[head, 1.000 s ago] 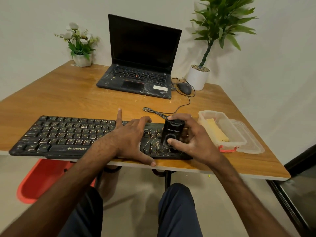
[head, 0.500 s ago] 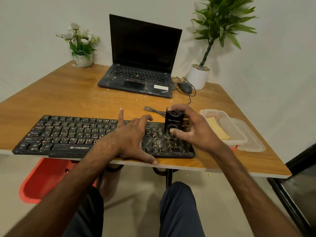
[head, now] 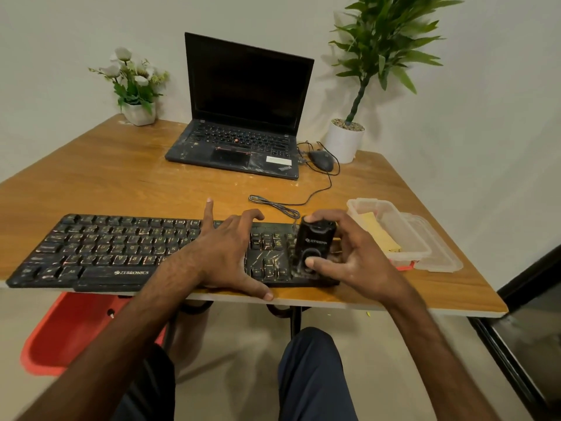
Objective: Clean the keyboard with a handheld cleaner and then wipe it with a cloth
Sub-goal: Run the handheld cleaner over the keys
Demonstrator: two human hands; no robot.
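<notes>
— Two hands in frame. Start with the one holding?
— Noted: right hand grips the cleaner. Thumb on the round part at its near end, forefinger hooked over the far end, other fingers curled behind.
— Where is it, and which way does it run?
— At the right end of the keyboard, over the number pad; contact with the keys hidden. Long axis runs near to far, across the keyboard's short width. Logo face toward the camera, far end raised a little.
— Other hand?
— Spread. The left hand presses on the keys left of the arrow cluster, forefinger straight and pointing away, thumb past the front edge at the table rim.
— Keyboard's lie?
— Long axis left to right along the near table edge, spacebar side toward the person. Pale streaks on the right-hand keys.
— Further out?
— Clear box just right of the keyboard, yellow cloth inside, lid beside it. Bundled cable behind the keyboard. At the back: open laptop, mouse, flower pot, plant.
</notes>
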